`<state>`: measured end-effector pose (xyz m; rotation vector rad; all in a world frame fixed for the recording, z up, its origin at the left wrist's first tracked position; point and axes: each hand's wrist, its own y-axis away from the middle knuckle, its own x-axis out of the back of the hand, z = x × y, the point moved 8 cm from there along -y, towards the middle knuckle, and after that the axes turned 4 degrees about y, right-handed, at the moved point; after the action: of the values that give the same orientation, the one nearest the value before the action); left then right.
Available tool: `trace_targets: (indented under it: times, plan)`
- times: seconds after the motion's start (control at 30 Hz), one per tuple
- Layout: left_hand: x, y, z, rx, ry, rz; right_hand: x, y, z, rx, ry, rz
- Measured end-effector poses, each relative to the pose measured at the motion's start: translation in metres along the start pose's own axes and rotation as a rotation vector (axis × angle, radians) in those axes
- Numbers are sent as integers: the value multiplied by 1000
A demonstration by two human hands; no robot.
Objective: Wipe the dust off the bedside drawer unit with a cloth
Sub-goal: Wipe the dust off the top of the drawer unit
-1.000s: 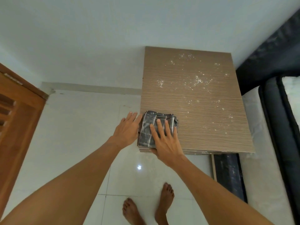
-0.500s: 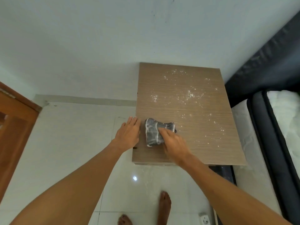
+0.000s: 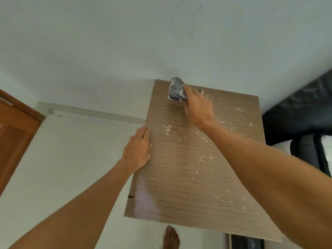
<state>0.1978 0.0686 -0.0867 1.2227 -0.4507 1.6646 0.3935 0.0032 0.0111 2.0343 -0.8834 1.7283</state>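
Cloth [image 3: 175, 89] partly hidden under right hand [image 3: 197, 109], at back of drawer unit [image 3: 179, 180].

Home bedroom: wood-grain bedside drawer unit [image 3: 179, 186] beside a bed [image 3: 303, 151], wooden door [image 3: 16, 137]

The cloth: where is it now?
In the head view, the grey cloth is at the far left edge of the drawer unit, by the wall, in the right hand.

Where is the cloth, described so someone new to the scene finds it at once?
Find the brown wood-grain drawer unit top against the white wall. At its far edge, the right hand grips a bunched cloth. It is the only dark grey, white-streaked thing on that dust-speckled surface.
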Motion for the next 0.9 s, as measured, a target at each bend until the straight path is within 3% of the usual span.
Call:
trace_targets:
  times: [0.27, 0.4, 0.47, 0.67, 0.8, 0.9]
  plan:
    - [0, -24, -2, 4, 15, 58, -70, -55, 7, 67, 295, -175]
    - [4, -25, 0, 13, 32, 78, -76, -50, 3, 166, 314, -55]
    - [5, -25, 1, 14, 43, 91, -77, -57, 9, 97, 255, -37]
    - [-1, -23, 0, 54, 81, 89, -111, -74, 25, -166, 141, -290]
    - [-2, -24, -2, 49, 85, 96, -127, -67, 15, -214, 122, -346]
    - [-3, -24, -4, 58, 108, 89, -128, -61, 10, -148, 136, -342]
